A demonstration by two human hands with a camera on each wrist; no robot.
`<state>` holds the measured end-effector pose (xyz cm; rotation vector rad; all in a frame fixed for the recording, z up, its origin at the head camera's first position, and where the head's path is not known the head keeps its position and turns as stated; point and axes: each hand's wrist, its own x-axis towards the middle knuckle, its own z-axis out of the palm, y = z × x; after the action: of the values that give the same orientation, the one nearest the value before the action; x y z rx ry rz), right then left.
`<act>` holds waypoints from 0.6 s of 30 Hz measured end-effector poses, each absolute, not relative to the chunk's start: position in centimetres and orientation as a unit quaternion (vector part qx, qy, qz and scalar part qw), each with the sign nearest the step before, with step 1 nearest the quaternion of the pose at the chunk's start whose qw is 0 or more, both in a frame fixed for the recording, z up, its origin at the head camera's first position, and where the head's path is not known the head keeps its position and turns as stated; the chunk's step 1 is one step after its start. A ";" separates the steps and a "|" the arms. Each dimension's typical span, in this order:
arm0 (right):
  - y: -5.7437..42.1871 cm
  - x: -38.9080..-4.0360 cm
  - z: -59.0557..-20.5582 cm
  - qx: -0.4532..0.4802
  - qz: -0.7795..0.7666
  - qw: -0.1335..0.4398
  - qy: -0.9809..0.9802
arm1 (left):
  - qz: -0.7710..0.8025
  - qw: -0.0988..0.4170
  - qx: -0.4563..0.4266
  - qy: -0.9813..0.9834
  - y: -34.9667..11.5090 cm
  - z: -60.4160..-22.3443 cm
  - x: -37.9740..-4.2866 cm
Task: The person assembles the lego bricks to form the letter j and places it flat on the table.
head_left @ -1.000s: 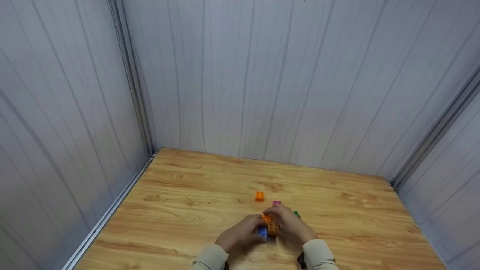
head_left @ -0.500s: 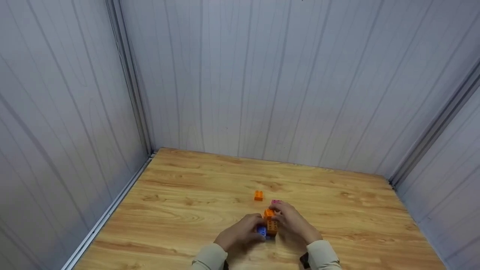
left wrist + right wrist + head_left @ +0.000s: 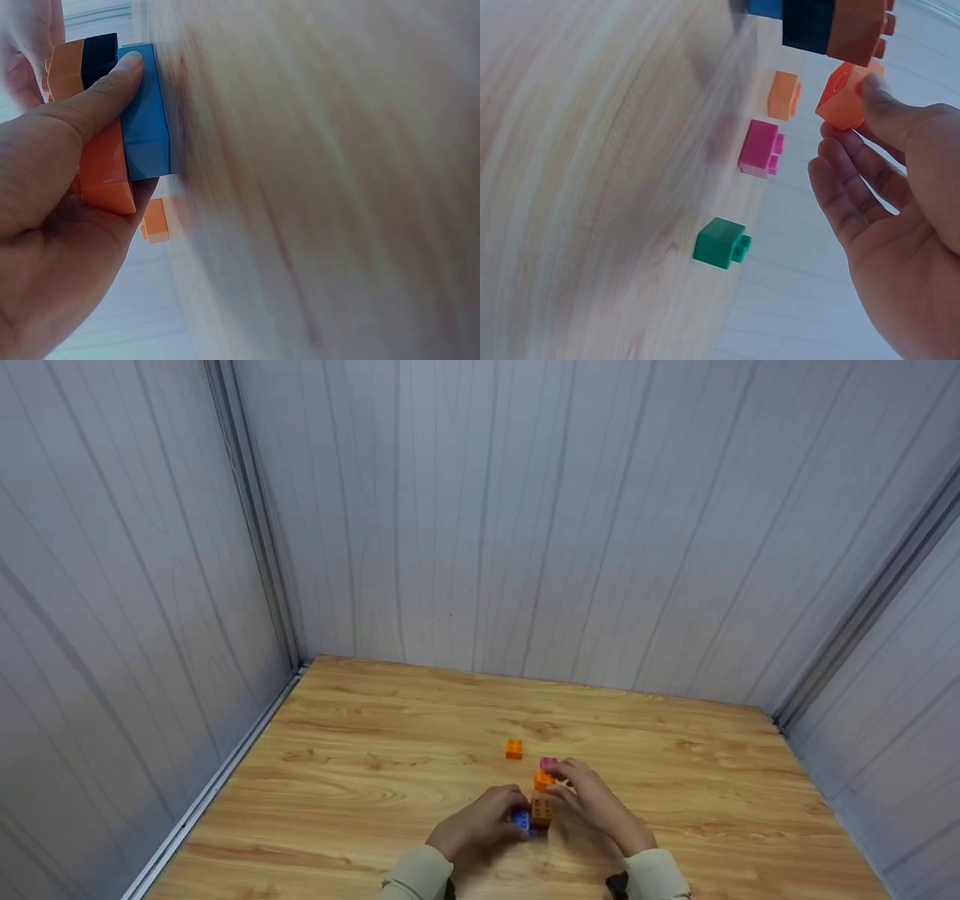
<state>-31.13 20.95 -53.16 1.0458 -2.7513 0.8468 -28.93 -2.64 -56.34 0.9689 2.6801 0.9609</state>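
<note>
My left hand grips a stack of toy building bricks on the table, its thumb against the blue brick at the bottom. Above the blue are a black brick and an orange brick; another orange brick, darker in the right wrist view, tops the black one. Just beyond the stack, my right hand pinches a loose orange brick between thumb and fingers. That brick is tilted, its underside partly showing, and apart from the stack in the right wrist view.
Beyond the hands, a loose orange brick and a pink brick lie on the wooden table. A green brick shows in the right wrist view. Pale panel walls border the table's back and sides.
The right hand has drawn its orange brick away from beside the left fingers, rightward and farther back. The left hand keeps its grip on the stack. The view has shifted slightly.
</note>
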 end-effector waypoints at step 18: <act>22.2 -28.8 -51.8 0.356 0.311 -0.011 -0.881 | 0.328 0.076 0.321 0.885 -2.5 -56.1 -29.1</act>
<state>-28.78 22.16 -51.77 1.1268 -2.7870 0.9844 -29.09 -2.51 -56.09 0.9627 2.6547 0.9828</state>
